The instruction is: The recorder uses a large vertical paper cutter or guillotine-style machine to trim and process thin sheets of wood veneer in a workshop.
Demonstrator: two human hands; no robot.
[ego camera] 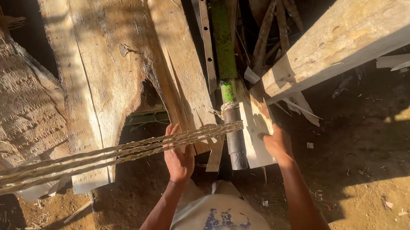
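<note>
A bundle of pale, fibrous cords (104, 157) is stretched taut to a grey pipe (236, 140); it is grasped by the left hand (178, 156); rough splintered planks (259, 122) are touched by the right hand (278, 143), its grip not discernible.

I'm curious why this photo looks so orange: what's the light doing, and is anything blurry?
Head view: low warm sunlight rakes across the planks and dirt ground, throwing long dark shadows; gaps between the timbers are nearly black. The left hand, right hand and rope look sharp; the rope's near end softens slightly.
</note>
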